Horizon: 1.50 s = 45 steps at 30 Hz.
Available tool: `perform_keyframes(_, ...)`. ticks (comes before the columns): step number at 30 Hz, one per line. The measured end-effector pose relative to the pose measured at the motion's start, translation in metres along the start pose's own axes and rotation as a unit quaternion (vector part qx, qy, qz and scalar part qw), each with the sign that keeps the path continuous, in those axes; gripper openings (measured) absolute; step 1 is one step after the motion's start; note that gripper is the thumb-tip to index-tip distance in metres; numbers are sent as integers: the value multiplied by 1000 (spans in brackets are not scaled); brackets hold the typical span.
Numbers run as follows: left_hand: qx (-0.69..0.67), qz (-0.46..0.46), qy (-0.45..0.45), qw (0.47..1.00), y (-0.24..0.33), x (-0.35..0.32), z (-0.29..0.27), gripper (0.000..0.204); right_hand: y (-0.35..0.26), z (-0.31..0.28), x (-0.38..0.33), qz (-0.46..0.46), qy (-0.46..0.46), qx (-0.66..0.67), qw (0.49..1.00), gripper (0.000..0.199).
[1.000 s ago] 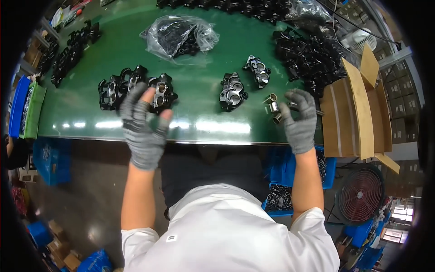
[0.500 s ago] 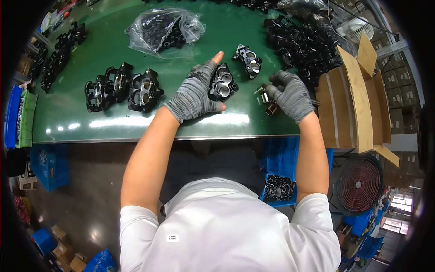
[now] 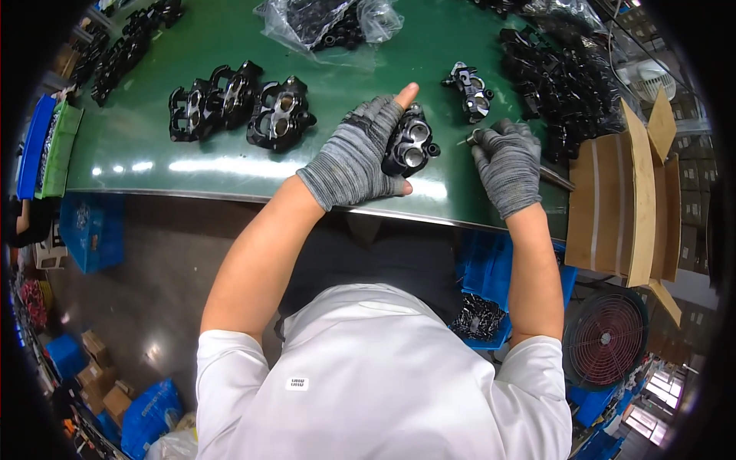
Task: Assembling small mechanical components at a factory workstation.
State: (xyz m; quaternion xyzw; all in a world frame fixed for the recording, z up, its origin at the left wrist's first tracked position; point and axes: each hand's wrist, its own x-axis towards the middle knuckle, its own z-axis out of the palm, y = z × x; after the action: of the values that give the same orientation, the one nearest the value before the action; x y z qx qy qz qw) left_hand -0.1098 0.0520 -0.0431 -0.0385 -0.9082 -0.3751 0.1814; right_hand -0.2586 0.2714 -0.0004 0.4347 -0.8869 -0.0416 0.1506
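My left hand (image 3: 354, 157), in a grey glove with bare fingertips, rests against a black brake caliper (image 3: 410, 144) on the green bench. Its fingers and thumb wrap round the left side, and two round silvery bores face up. My right hand (image 3: 509, 165), gloved alike, is curled over a small metal cylinder (image 3: 470, 138), whose end shows by the fingertips; anything else under the palm is hidden. Beyond the right hand lies another caliper (image 3: 469, 93) with silvery faces. Several black calipers (image 3: 280, 113) stand in a group to the left.
A clear plastic bag (image 3: 322, 27) of black parts lies at the back. Black parts are heaped (image 3: 560, 92) at the right, beside an open cardboard box (image 3: 613, 195). A metal rod (image 3: 558, 178) lies near my right wrist. Green and blue bins (image 3: 60, 149) stand at the left edge.
The whole view has shifted, so the bench contents sit further right and higher. My right hand has closed over the metal cylinders that showed beside it. My left hand stays on the caliper.
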Motion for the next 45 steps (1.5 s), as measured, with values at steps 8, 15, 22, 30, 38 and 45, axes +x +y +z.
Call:
perform_keyframes(8, -28, -22, -25, 999, 1, 5, 0, 117, -30, -36, 13, -74, -13, 328, 942, 24)
perform_keyframes(15, -88, -27, -31, 995, -4, 10, 0, 111, -32, -19, 13, -40, -42, 346, 937, 23)
perform_keyframes(22, 7, -9, -35, 999, -10, 16, 15, 104, -48, -4, 3, -17, 4, 442, 897, 21)
perform_keyframes(30, -301, -69, -36, 950, 3, -2, -6, 104, -67, -4, -7, -27, 19, 520, 854, 23)
perform_keyframes(38, -390, -100, 12, 915, -8, -13, -10, 99, -61, -41, 12, -85, -83, 442, 889, 27)
perform_keyframes(45, -481, -134, 25, 866, 8, -17, -25, 81, -61, -45, 27, -123, -106, 359, 919, 37)
